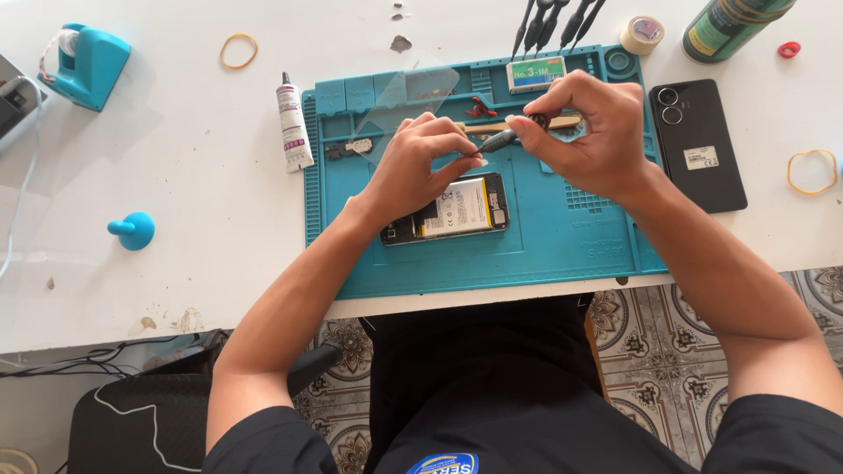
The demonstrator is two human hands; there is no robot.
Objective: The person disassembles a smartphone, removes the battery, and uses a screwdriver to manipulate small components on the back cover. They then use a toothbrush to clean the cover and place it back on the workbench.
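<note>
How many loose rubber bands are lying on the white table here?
2. One rubber band lies at the upper left, beside the teal tape dispenser. The other rubber band lies at the right edge, next to the black phone back cover. More may be hidden off-frame.

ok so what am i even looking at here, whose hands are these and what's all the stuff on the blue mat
One picture, from a camera worn on a person's head, looking down at their own bare hands over a white table. On it lies a blue work mat with an opened phone, its battery showing. The right hand holds a small dark screwdriver; the left hand pinches at its tip. Nearby: the phone's black back cover, a white glue tube, rubber bands, a tape roll.
</note>
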